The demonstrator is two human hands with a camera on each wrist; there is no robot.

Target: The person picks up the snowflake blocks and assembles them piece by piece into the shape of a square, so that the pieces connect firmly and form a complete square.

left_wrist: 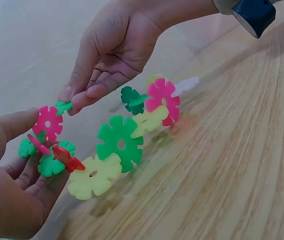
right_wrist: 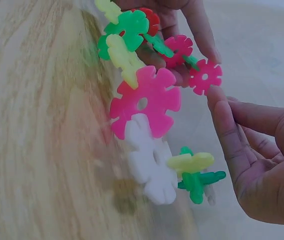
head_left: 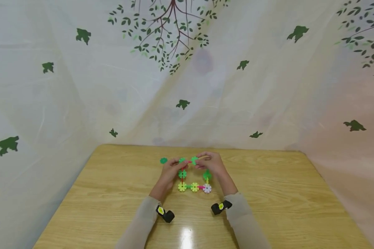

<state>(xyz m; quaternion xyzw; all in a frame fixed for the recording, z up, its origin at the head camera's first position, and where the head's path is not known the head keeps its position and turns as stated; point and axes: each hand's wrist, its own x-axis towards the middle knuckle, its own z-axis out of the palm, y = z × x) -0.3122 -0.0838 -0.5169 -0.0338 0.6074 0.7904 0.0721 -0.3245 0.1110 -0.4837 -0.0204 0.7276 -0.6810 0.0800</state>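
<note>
A chain of interlocking snowflake discs in green, yellow, pink, red and white forms a square-like outline between my hands. My left hand [head_left: 168, 174] grips its far left corner, fingers around green discs [left_wrist: 52, 165] beside a red disc [left_wrist: 68, 158]. My right hand [head_left: 214, 165] pinches a green disc [head_left: 194, 160] at the chain's far end, joined to a pink disc [left_wrist: 48, 123]. Yellow discs [head_left: 182, 186] and a white disc [head_left: 207, 188] make up the near side. On the right, a dark green disc [left_wrist: 133, 100] ends the other side, apart from my right fingertips.
A loose dark green disc [head_left: 163, 160] lies on the wooden table [head_left: 112, 193], left of my left hand. Behind the table hangs a pale curtain [head_left: 137, 103] with leaf prints. Black cameras [head_left: 221, 206] are strapped to both wrists.
</note>
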